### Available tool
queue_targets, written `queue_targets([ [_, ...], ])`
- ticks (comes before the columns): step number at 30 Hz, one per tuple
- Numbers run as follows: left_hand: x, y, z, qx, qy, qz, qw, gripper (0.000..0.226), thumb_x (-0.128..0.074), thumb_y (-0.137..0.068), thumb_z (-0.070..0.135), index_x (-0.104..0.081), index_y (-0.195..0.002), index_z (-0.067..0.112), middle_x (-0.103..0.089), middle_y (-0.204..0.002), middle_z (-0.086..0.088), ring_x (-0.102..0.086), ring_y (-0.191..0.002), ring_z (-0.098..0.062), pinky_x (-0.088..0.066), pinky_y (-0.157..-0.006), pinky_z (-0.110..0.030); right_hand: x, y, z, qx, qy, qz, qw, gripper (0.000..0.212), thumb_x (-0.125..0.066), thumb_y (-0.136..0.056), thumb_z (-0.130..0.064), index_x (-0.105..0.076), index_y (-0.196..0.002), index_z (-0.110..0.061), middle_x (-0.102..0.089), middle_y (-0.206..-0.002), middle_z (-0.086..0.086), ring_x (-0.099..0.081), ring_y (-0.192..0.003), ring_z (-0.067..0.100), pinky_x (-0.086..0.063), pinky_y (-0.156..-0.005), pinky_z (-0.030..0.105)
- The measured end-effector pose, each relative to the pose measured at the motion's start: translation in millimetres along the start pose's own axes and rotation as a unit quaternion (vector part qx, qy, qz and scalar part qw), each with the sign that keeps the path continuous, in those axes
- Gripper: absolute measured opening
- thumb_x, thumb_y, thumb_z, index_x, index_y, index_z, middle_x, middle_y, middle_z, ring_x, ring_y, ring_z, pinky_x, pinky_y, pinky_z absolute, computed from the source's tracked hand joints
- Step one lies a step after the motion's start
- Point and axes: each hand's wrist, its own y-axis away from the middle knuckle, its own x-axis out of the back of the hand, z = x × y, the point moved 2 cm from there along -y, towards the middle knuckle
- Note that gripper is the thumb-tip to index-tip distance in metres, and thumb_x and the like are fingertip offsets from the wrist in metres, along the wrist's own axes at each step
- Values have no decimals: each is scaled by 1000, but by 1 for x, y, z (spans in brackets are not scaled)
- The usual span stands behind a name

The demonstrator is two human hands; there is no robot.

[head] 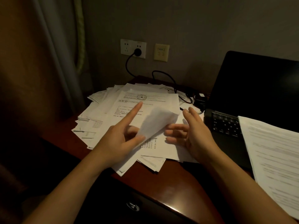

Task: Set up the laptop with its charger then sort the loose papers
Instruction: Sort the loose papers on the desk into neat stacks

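A messy pile of loose papers (103,120) covers the left part of the wooden desk (169,180). My left hand (119,138) pinches the lifted corner of the top sheet (155,122) between thumb and a finger, with the index finger stretched out. My right hand (192,135) hovers beside that raised corner with fingers spread and relaxed. An open black laptop (252,94) stands at the right. Its charger brick (199,100) lies behind the papers, and the black cable (163,76) runs to a plug (137,52) in the wall socket.
A second stack of printed sheets (273,159) lies across the laptop's right side. A beige wall switch (161,52) sits next to the socket. A curtain (53,62) hangs at the left. A drawer with a metal handle (133,206) is below the desk edge.
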Motion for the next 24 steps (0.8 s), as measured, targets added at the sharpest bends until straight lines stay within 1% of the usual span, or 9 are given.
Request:
queue_targets([
  [3,1,1,1,34,47,-33,998,65,-69,-92,18,-42,-136,58,-74,-87,6,-68,-92,-5,-61,-76,-27,3,-1,2,-55,-20,-2,998,80,-65,-94,-37,-15,-157,-42,-56,-136,9,-74,-91,35,-63,-71,49],
  [5,-2,3,5,47,78,-64,994,54,-70,-89,18,-54,-130,48,-76,-87,1,-71,-94,-7,-59,-76,-20,7,-4,4,-60,-19,3,998,89,-74,-89,-18,-20,-157,-36,-43,-144,-2,-73,-95,34,-63,-72,48],
  [8,-1,1,9,64,155,-63,984,40,-62,-86,27,-63,-125,28,-77,-89,-12,-75,-90,-22,-58,-75,-21,12,-6,3,-35,70,14,997,72,-71,-86,4,-42,-144,-26,-66,-126,7,-75,-91,27,-63,-70,42],
  [12,6,-6,2,97,160,85,979,23,-62,-91,25,-73,-111,27,-76,-103,3,-73,-95,-18,-60,-79,-30,14,-3,-8,34,97,12,995,54,-69,-88,2,-54,-129,-30,-76,-107,1,-76,-87,19,-63,-72,38],
  [15,9,-21,0,142,134,154,969,32,-61,-97,22,-64,-125,38,-63,-125,16,-60,-108,-4,-46,-76,-17,16,-1,-20,112,94,4,989,53,-68,-90,-1,-53,-127,-37,-75,-108,-6,-74,-93,12,-62,-69,29],
  [18,15,-43,5,175,91,177,964,65,-64,-96,30,-32,-153,38,-51,-140,12,-52,-122,-8,-40,-86,-18,21,0,-29,161,74,-43,983,63,-67,-90,-3,-45,-142,-32,-71,-118,-5,-71,-106,18,-61,-82,40],
  [20,17,-57,12,195,134,144,961,77,-66,-95,33,-22,-157,33,-58,-129,14,-61,-102,-4,-46,-78,-18,27,0,-34,169,49,-75,982,70,-69,-88,-5,-41,-146,-35,-69,-121,-5,-70,-110,22,-60,-84,45],
  [22,17,-67,18,202,194,103,954,74,-71,-91,25,-33,-155,26,-66,-112,14,-67,-78,-4,-49,-64,-18,32,-3,-33,167,46,-65,983,70,-70,-87,-7,-43,-146,-34,-69,-123,-5,-70,-110,20,-60,-84,43],
  [24,16,-72,19,204,221,95,949,63,-72,-89,11,-48,-146,23,-72,-99,7,-73,-70,-5,-54,-55,-17,37,-7,-27,165,112,1,980,64,-74,-87,-11,-48,-142,-30,-70,-122,-6,-71,-107,16,-61,-82,36],
])
